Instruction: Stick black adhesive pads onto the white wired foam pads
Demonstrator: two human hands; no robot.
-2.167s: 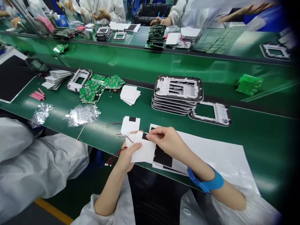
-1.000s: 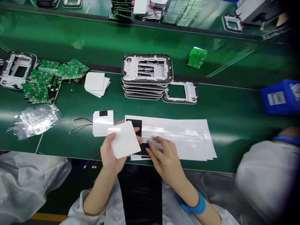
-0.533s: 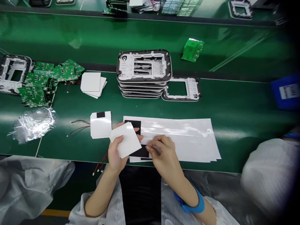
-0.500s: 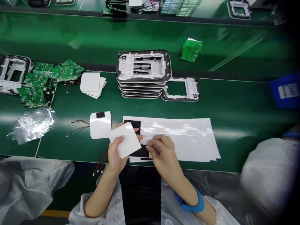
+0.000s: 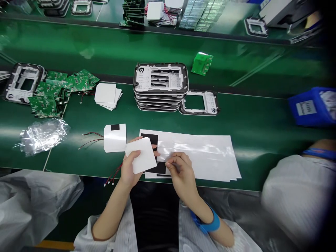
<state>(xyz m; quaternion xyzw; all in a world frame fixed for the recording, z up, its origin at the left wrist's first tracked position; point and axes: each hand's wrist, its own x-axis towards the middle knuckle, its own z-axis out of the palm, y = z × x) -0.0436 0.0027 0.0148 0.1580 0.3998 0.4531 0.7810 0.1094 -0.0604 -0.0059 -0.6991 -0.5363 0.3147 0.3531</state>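
Pads (image 5: 141, 156), white and stacked, are clamped under the left hand (image 5: 128, 170)'s thumb. At their 4 o'clock the right hand (image 5: 182, 172) pinches beside a black strip (image 5: 159, 168) (whether it holds it, I cannot tell); moments ago it was on the top pad, so work apparently moved sheetward. Between 2 and 3 o'clock, the blue bin (image 5: 319, 117)'s label (image 5: 306, 107) is illegible.

Electronics assembly line: long green surface (image 5: 252, 122), loose circuit boards (image 5: 78, 81), stacked plastic housings (image 5: 160, 89), blue wrist strap (image 5: 213, 224), pale smocks (image 5: 296, 196) alongside.
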